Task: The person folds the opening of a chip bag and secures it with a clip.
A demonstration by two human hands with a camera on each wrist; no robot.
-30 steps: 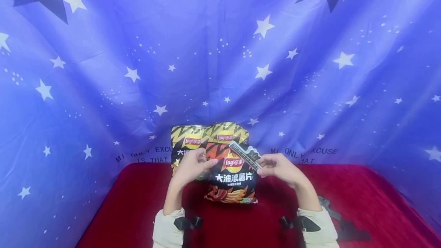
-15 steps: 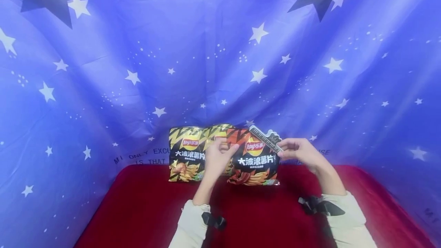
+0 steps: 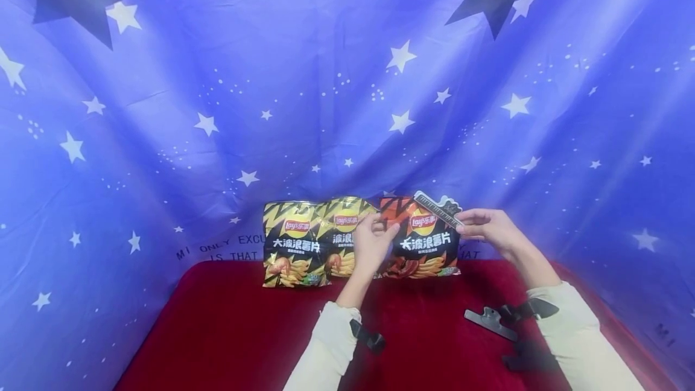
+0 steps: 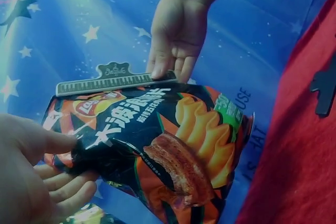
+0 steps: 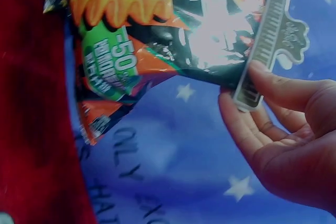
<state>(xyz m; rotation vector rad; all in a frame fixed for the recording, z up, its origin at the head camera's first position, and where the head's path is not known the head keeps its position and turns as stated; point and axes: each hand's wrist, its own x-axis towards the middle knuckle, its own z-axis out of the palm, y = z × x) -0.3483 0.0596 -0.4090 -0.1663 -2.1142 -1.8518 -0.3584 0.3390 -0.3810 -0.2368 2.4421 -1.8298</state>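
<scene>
In front of you hangs a blue curtain (image 3: 304, 77) printed with pale and dark stars, and below it the red tabletop (image 3: 228, 330) reaches toward you. Your pale sleeves (image 3: 324, 346) come in from the near side. Three chip bags face you by the far edge of the tabletop. The outer yellow bag (image 3: 290, 247) and the inner yellow bag (image 3: 338, 240) are upright on your left, the outer one overlapping the inner. The red bag (image 3: 426, 246) is to their right, held between your hands; you cannot tell whether its bottom touches the tabletop. Your left hand (image 3: 371, 245) pinches its left edge, thumb in front. Your right hand (image 3: 490, 231) pinches the lower end of the piano clip (image 3: 436, 208) between thumb and fingers, and that clip slants across the bag's upper right corner. Near your right cuff, a gray clip (image 3: 490, 322) lies on the tabletop, with a dark shape (image 3: 523, 359) beside it, too dim to name.
</scene>
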